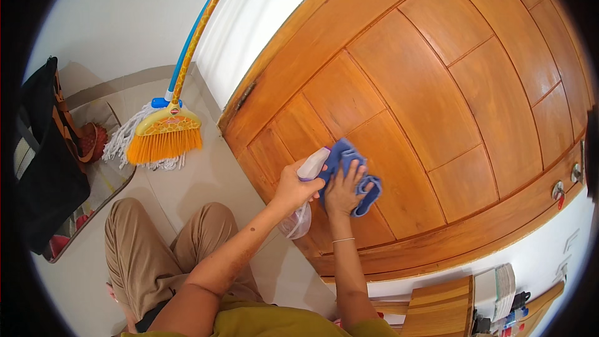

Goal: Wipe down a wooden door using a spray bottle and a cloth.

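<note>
My left hand (pixel 292 186) is wrapped round the neck of a spray bottle (pixel 298 222) with a white and purple trigger head and a clear body. Just to its right, my right hand (pixel 344 192) presses a folded blue cloth (pixel 342 153) flat against the lower part of a wooden door (pixel 405 87). The fingers of that hand are spread over the cloth, which bunches up beside them. The nozzle end of the bottle is close to the cloth's left edge.
A yellow broom (pixel 167 134) and a white string mop (pixel 125 137) lean in the corner at left. A black bag (pixel 50 168) stands on a mat (pixel 106 190). The door's knob (pixel 557 191) holds a key. Wooden shelving (pixel 440 309) stands at lower right.
</note>
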